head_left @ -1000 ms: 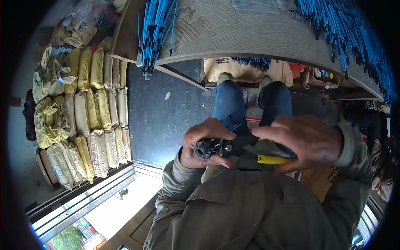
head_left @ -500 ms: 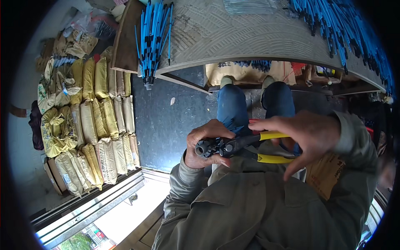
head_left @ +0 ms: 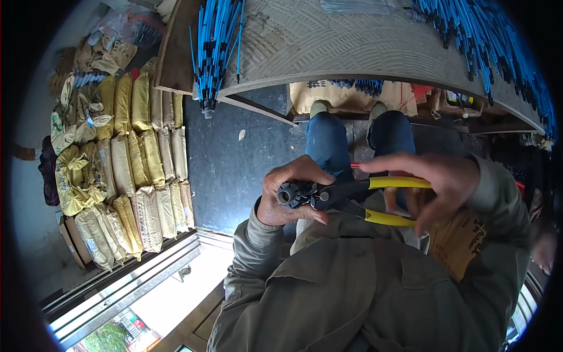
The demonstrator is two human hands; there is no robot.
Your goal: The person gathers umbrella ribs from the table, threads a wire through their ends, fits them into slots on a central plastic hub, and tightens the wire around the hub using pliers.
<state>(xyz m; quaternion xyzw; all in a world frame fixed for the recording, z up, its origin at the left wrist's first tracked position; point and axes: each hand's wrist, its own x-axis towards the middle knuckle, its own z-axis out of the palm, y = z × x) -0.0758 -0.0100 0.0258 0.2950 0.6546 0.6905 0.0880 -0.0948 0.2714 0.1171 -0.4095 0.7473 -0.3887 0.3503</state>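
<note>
My left hand is closed around a dark ribbed fitting with a round, hollow end and several small black pieces beside it. Thin blue strands show faintly behind that hand. Pliers with yellow handles lie across from the left hand to the right, their dark head against the black pieces. The pliers' handles are spread apart. My right hand, somewhat blurred, is around the handle ends, its forefinger stretched along above the upper handle. What the jaws grip is hard to make out.
A patterned worktable stands ahead, with a bundle of blue rods with black ends at its left and a large heap of blue rods at its right. Stacked filled sacks line the left. A brown paper sack lies beside my right forearm.
The pliers' handles have spread wider apart. My right hand has shifted slightly right along them, and its thumb has drawn in toward the lower handle. The left hand keeps its hold.
</note>
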